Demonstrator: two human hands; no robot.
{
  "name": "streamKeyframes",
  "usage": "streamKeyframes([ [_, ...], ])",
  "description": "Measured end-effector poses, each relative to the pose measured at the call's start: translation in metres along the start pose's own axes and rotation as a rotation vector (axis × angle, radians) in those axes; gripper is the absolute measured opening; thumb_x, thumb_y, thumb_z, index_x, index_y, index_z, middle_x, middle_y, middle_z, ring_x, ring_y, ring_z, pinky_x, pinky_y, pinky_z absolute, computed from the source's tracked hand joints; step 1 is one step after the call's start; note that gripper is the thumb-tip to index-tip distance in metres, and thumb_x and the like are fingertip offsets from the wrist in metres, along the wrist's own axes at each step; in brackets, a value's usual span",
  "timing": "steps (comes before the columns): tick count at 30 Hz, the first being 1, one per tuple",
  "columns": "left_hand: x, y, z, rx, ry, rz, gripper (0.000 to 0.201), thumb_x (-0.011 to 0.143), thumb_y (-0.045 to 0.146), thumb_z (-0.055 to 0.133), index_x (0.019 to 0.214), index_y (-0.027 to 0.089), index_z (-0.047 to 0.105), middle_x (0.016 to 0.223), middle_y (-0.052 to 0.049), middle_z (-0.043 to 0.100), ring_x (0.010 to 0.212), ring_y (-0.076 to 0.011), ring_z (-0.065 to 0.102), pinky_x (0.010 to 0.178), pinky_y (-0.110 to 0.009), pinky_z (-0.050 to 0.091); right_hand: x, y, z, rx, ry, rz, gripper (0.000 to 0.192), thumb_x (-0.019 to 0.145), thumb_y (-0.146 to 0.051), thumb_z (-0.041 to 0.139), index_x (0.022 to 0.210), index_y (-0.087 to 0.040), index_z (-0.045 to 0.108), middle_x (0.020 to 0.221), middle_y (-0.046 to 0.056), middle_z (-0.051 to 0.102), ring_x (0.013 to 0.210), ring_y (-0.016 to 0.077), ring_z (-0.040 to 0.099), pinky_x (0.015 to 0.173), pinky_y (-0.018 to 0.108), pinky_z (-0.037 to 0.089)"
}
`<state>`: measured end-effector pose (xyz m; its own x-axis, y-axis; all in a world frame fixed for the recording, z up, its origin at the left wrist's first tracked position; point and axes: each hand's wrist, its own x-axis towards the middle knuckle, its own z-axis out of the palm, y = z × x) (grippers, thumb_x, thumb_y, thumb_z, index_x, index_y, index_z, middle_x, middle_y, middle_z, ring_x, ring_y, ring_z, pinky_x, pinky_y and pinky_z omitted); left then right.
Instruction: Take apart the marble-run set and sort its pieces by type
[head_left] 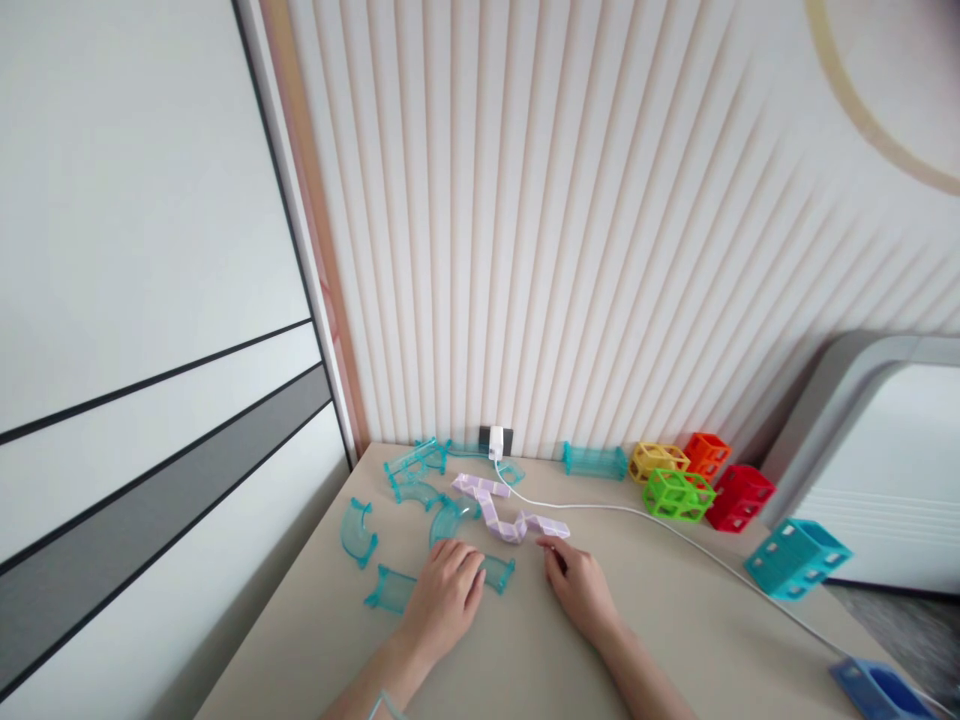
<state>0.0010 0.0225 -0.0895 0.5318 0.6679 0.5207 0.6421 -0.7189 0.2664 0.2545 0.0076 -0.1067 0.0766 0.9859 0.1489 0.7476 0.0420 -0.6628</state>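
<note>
My left hand [448, 583] rests palm down among clear teal track pieces, fingers loosely bent and not closed on anything I can see. A curved track piece [445, 520] lies just beyond its fingertips. One straight piece [498, 573] shows at its right side, another track piece [391, 590] at its left, both partly covered by the hand. My right hand [577, 585] lies on the table with its index finger reaching forward and no object visible in it. Close to that fingertip is one end of a zigzag lilac snake puzzle [499, 520].
More teal track pieces, such as a curved one [358, 532] and a straight one [595, 461], lie around. A white charger [496, 442] trails its cable rightward. Yellow [657, 461], green [678, 494], orange [706, 455], red [739, 497], teal [796, 558] and blue blocks [881, 690] stand right.
</note>
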Motion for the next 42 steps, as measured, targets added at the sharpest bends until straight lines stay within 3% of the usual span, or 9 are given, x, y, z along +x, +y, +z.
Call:
streamKeyframes([
  [4, 0.0, 0.0, 0.001, 0.009, 0.026, 0.006, 0.018, 0.096, 0.011, 0.047, 0.098, 0.022, 0.062, 0.091, -0.004, 0.068, 0.087, -0.024, 0.066, 0.081, -0.041, 0.056, 0.002, 0.002, 0.0, -0.008, -0.016, -0.001, 0.041, 0.092, -0.032, 0.041, 0.11, -0.023, 0.077, 0.073, 0.005, 0.076, 0.069, 0.0238, 0.072, 0.068, 0.03, 0.05],
  [10, -0.002, 0.001, -0.002, 0.002, 0.038, -0.026, 0.02, 0.095, 0.01, 0.051, 0.102, 0.026, 0.063, 0.101, -0.004, 0.07, 0.094, -0.0237, 0.068, 0.085, -0.038, 0.058, 0.003, 0.003, 0.0, -0.03, -0.047, 0.002, 0.041, 0.093, -0.033, 0.04, 0.109, -0.023, 0.076, 0.077, 0.005, 0.078, 0.072, 0.0247, 0.073, 0.07, 0.032, 0.052],
  [15, 0.001, -0.006, -0.01, 0.04, 0.059, -0.063, 0.022, 0.095, 0.013, 0.053, 0.104, 0.028, 0.067, 0.106, -0.005, 0.073, 0.099, -0.0259, 0.07, 0.09, -0.038, 0.057, 0.003, 0.003, -0.001, -0.038, -0.067, 0.002, 0.039, 0.093, -0.032, 0.041, 0.107, -0.024, 0.077, 0.091, 0.006, 0.081, 0.083, 0.0265, 0.076, 0.075, 0.033, 0.053],
  [18, 0.017, -0.038, -0.025, 0.095, 0.083, -0.172, 0.022, 0.097, 0.019, 0.051, 0.108, 0.027, 0.068, 0.116, -0.007, 0.072, 0.109, -0.0287, 0.068, 0.1, -0.044, 0.052, 0.003, 0.003, -0.001, -0.04, -0.081, -0.004, 0.038, 0.093, -0.032, 0.042, 0.108, -0.025, 0.076, 0.1, 0.006, 0.081, 0.093, 0.0271, 0.076, 0.08, 0.034, 0.053],
  [22, 0.051, -0.115, -0.048, 0.151, 0.037, -0.358, 0.026, 0.098, 0.019, 0.048, 0.114, 0.017, 0.068, 0.117, -0.016, 0.069, 0.118, -0.0354, 0.062, 0.105, -0.053, 0.046, 0.002, 0.004, -0.002, -0.046, -0.097, -0.017, 0.038, 0.094, -0.032, 0.042, 0.109, -0.025, 0.076, 0.103, 0.006, 0.081, 0.096, 0.0266, 0.076, 0.082, 0.033, 0.053],
  [25, 0.072, -0.17, -0.055, 0.143, -0.062, -0.469, 0.024, 0.095, 0.016, 0.057, 0.117, 0.015, 0.068, 0.119, -0.015, 0.069, 0.121, -0.0316, 0.062, 0.109, -0.05, 0.046, 0.001, 0.002, -0.003, -0.045, -0.098, -0.029, 0.037, 0.094, -0.031, 0.042, 0.108, -0.025, 0.076, 0.104, 0.006, 0.081, 0.098, 0.0262, 0.076, 0.083, 0.032, 0.053],
  [28, 0.083, -0.204, -0.053, 0.11, -0.179, -0.551, 0.029, 0.096, 0.029, 0.066, 0.122, 0.016, 0.064, 0.125, -0.01, 0.067, 0.114, -0.0263, 0.065, 0.1, -0.05, 0.053, 0.0, 0.001, -0.004, -0.04, -0.097, -0.035, 0.037, 0.095, -0.031, 0.042, 0.107, -0.025, 0.076, 0.103, 0.006, 0.081, 0.097, 0.0261, 0.076, 0.083, 0.032, 0.053],
  [35, 0.082, -0.225, -0.035, 0.062, -0.3, -0.644, 0.037, 0.096, 0.035, 0.067, 0.128, 0.017, 0.061, 0.131, -0.01, 0.063, 0.112, -0.0262, 0.065, 0.094, -0.048, 0.057, -0.001, -0.001, -0.006, -0.034, -0.11, -0.035, 0.037, 0.096, -0.03, 0.042, 0.109, -0.025, 0.076, 0.107, 0.007, 0.08, 0.1, 0.026, 0.075, 0.086, 0.033, 0.052],
  [42, 0.076, -0.223, -0.028, 0.101, -0.242, -0.559, 0.032, 0.096, 0.035, 0.066, 0.123, 0.017, 0.064, 0.128, -0.01, 0.065, 0.114, -0.0263, 0.064, 0.098, -0.05, 0.054, -0.002, -0.002, -0.007, -0.028, -0.112, -0.042, 0.036, 0.096, -0.031, 0.043, 0.108, -0.025, 0.076, 0.109, 0.007, 0.08, 0.102, 0.0251, 0.075, 0.087, 0.031, 0.052],
])
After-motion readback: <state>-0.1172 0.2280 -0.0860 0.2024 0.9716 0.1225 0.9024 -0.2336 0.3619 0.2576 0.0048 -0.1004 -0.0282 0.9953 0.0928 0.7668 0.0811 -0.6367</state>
